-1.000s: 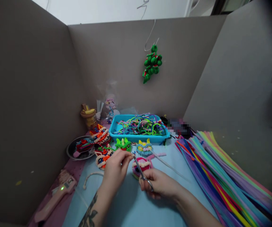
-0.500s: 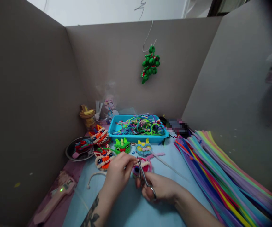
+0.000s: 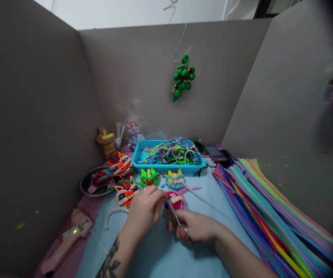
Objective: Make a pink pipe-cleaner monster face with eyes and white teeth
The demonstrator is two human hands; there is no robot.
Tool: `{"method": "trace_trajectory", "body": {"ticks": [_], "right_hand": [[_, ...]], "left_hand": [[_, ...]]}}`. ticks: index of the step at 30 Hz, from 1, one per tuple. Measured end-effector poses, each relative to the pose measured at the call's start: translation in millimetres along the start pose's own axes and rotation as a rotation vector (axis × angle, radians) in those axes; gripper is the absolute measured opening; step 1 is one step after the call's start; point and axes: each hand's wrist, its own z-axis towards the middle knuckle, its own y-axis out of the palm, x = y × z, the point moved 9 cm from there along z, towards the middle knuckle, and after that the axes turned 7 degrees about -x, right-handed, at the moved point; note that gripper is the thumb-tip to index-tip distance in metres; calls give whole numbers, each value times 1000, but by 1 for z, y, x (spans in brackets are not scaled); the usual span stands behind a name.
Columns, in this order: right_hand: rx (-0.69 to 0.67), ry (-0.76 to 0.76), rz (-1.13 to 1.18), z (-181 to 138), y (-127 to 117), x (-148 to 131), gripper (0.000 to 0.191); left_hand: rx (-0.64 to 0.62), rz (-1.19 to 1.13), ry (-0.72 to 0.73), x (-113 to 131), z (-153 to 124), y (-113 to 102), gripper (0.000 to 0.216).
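Observation:
My right hand (image 3: 194, 227) is wrapped round a pair of metal scissors (image 3: 175, 215), its fingers in the handle loops. The blades point up and left toward my left fingertips. My left hand (image 3: 146, 206) is closed in a pinch just left of the blade tips; what it pinches is too small to make out. Behind the scissors lies a pink and red pipe-cleaner piece (image 3: 179, 199), partly covered by my right hand. Beyond my hands sit a green pipe-cleaner face (image 3: 149, 178), a blue and yellow one (image 3: 175, 180) and an orange and cream one (image 3: 126, 193).
A blue tray (image 3: 169, 168) of pipe-cleaner scraps stands at the back. Long coloured pipe cleaners (image 3: 270, 208) spread along the right. A metal bowl (image 3: 87, 189) and a pink glue gun (image 3: 68, 243) lie left. A green ornament (image 3: 184, 75) hangs from a wire.
Both hands stay close together with hardly any movement. The scissors' blade tips look slightly shifted left near the left fingertips. The whole view has moved slightly.

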Motion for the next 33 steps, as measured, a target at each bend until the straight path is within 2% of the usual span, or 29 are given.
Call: {"method": "trace_trajectory", "body": {"ticks": [9, 14, 18, 24, 26, 29, 33], "right_hand": [[-57, 9, 73, 4, 6, 10, 36], [-23, -74, 80, 5, 5, 3, 27], [16, -96, 123, 8, 3, 2, 22], [41, -199, 169, 10, 0, -5, 24], [81, -195, 195, 8, -4, -4, 21], [215, -193, 285, 1, -18, -2, 22], [285, -301, 330, -8, -30, -12, 37]], "left_hand": [[-5, 64, 10, 4, 0, -3, 22], [14, 64, 16, 0, -1, -3, 22], [76, -30, 4, -6, -2, -7, 19], [163, -202, -37, -13, -1, -14, 12], [170, -208, -64, -18, -1, -15, 12], [200, -186, -122, -32, -3, -20, 12], [221, -172, -221, -51, -6, -24, 14]]}}
